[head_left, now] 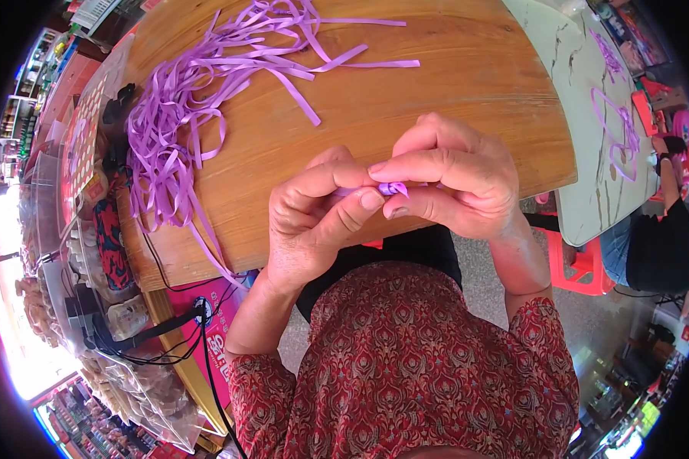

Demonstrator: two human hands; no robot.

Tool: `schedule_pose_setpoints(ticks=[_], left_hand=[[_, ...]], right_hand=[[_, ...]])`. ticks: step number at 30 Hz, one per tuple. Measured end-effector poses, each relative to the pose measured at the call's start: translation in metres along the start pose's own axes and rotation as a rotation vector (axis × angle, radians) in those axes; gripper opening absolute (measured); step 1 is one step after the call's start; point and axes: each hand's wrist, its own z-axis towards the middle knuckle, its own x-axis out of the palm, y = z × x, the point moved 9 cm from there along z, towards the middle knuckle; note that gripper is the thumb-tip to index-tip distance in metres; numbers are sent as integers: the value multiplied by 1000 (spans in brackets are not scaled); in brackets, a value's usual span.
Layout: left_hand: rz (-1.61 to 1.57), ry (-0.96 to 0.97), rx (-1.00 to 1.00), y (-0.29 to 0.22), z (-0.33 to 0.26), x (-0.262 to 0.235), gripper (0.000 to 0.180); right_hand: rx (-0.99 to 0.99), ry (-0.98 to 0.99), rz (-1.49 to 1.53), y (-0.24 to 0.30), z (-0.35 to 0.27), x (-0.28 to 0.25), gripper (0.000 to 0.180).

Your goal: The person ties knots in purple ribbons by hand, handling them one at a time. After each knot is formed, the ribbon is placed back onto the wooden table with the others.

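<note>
Between my two hands, above the near edge of the wooden table (436, 92), is a short piece of purple ribbon (393, 188), curled or folded into a small roll. My left hand (314, 206) pinches it from the left with thumb and forefinger. From the right, my right hand (459, 176) grips it between thumb and fingers. The fingertips of both hands nearly meet and hide part of the ribbon. A large tangled heap of long purple ribbons (168, 130) lies on the left side of the table, some strands hanging over its near edge.
A white marbled table (589, 153) with more purple ribbon (624, 138) adjoins on the right. Beside it sits another person (658, 237) near a red plastic stool (578, 268). Black cables (203, 321), a pink box (214, 306) and plastic bags (130, 390) crowd the left.
</note>
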Motion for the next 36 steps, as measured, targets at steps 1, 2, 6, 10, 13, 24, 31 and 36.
schedule_pose_setpoints(ticks=[1, 2, 6, 10, 13, 24, 31, 36], left_hand=[[9, -1, -11, 1, -1, 0, 5], [19, -1, -22, 1, -1, 0, 3], [34, -37, 16, 0, -3, -1, 2], [35, -60, 25, 0, -5, -3, 3], [-13, -85, -15, 5, -7, -3, 4], [-212, -187, -217, 29, -9, -5, 7], [-86, -179, -126, 21, -13, -6, 5], [-41, -292, -209, 41, -13, -18, 8]], right_hand=[[-6, 5, 15, 2, 0, 0, 28], [-13, 9, 30, 3, 0, 0, 27], [-29, -29, 76, 3, -6, 0, 25], [-58, -63, 26, 6, -9, -3, 24], [-38, -86, 2, 3, -11, -4, 24], [-42, -59, -94, -11, -20, 2, 25], [-6, -101, -22, -14, -23, 1, 24], [121, -83, 3, -44, -24, 8, 26]])
